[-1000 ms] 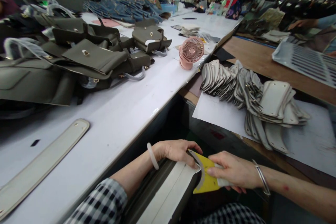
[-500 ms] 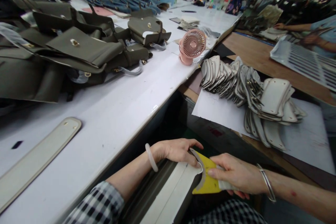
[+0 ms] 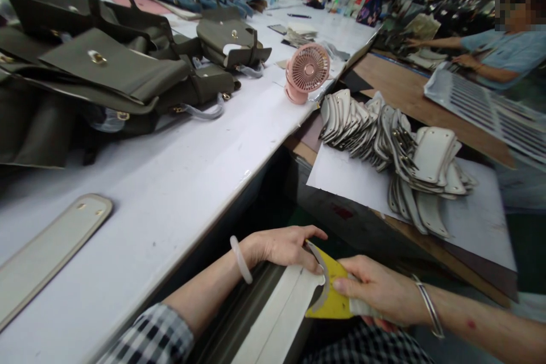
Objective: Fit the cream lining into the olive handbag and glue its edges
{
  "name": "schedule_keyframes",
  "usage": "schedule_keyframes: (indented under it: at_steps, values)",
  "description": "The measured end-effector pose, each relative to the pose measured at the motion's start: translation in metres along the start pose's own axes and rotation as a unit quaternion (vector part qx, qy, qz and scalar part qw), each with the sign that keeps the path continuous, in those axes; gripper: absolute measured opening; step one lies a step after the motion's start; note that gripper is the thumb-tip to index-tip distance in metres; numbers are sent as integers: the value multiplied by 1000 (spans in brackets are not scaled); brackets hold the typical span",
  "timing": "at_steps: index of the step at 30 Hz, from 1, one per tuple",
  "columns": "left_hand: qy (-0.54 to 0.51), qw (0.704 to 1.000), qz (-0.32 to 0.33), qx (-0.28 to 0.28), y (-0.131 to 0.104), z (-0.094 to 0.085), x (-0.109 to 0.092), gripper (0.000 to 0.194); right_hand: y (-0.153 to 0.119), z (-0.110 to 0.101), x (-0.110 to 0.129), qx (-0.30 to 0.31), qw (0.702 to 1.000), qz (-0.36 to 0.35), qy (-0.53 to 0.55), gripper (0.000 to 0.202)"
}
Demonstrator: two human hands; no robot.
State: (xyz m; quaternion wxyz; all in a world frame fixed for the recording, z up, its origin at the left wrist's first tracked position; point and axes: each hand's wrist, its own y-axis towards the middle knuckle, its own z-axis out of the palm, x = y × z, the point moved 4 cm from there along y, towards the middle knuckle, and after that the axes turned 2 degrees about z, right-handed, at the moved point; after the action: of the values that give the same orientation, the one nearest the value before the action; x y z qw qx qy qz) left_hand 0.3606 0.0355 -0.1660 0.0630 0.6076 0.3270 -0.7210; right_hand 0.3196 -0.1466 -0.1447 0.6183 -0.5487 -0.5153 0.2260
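— Head view: what are the hands gripping?
— Left hand (image 3: 284, 245) is pressing the grey-white leather panel (image 3: 281, 310); right hand (image 3: 375, 290) is pinching a yellow card (image 3: 330, 296) against it, below the desk's (image 3: 179, 193) near edge.

— Where did the fan (image 3: 305, 72) stand?
— On the long table (image 3: 179, 182), right of the bags (image 3: 106, 68); the stacked pieces (image 3: 392, 148) lay right of it on a lower bench (image 3: 426, 96).

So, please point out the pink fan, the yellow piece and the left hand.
pink fan (image 3: 307, 68), head view, middle of its round grille
yellow piece (image 3: 330, 304), head view, bare yellow face between the hands
left hand (image 3: 284, 244), head view, back of the hand
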Motion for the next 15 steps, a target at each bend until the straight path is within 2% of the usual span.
schedule_keyframes:
  at_steps: [6, 12, 15]
  values:
    - [-19, 1000, 7, -3, -1, 1, 4, 90, 0, 6, 1, -18, 999, -27, -1, 33]
    - [-59, 998, 5, -6, -1, 3, 6, 91, 9, 20, -11, -17, 996, -17, 85, 38]
    - [-56, 998, 9, -12, -1, 3, 5, 92, 8, 18, -9, -19, 997, -27, 67, 36]
